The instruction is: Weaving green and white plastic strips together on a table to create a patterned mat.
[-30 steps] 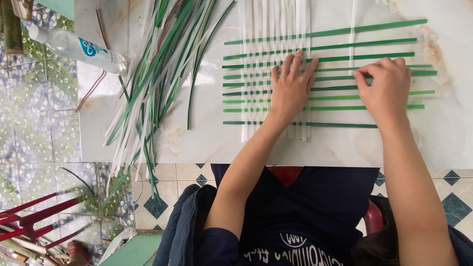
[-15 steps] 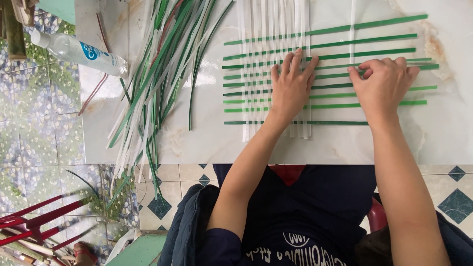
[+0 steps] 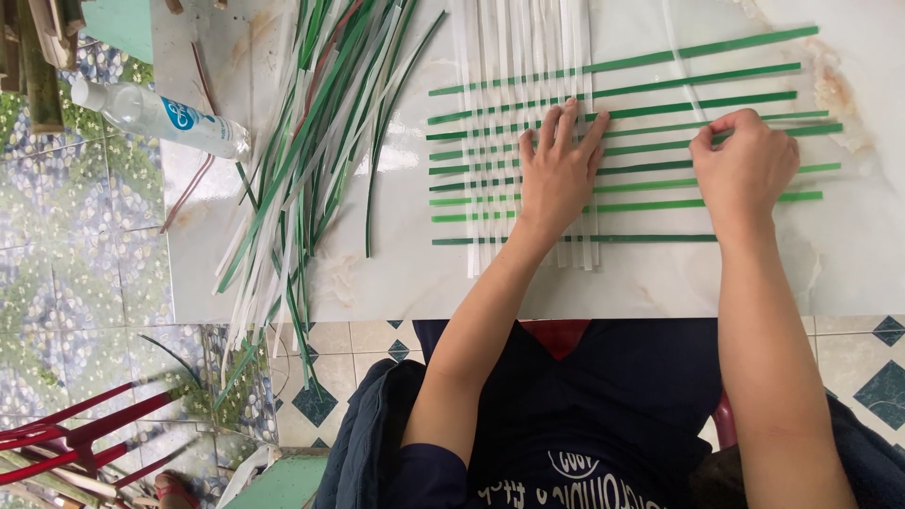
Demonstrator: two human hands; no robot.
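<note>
At centre frame, a weave of green strips crossing white strips is lying flat on the pale bench. Across its middle, the left hand is pressing down, open, fingers spread on the crossings. Toward the right, the right hand is curling closed, pinching a green strip at its fingertips. Left of the weave, a loose pile of strips is fanning over the bench edge. Farther upper left, a clear bottle is lying on its side.
</note>
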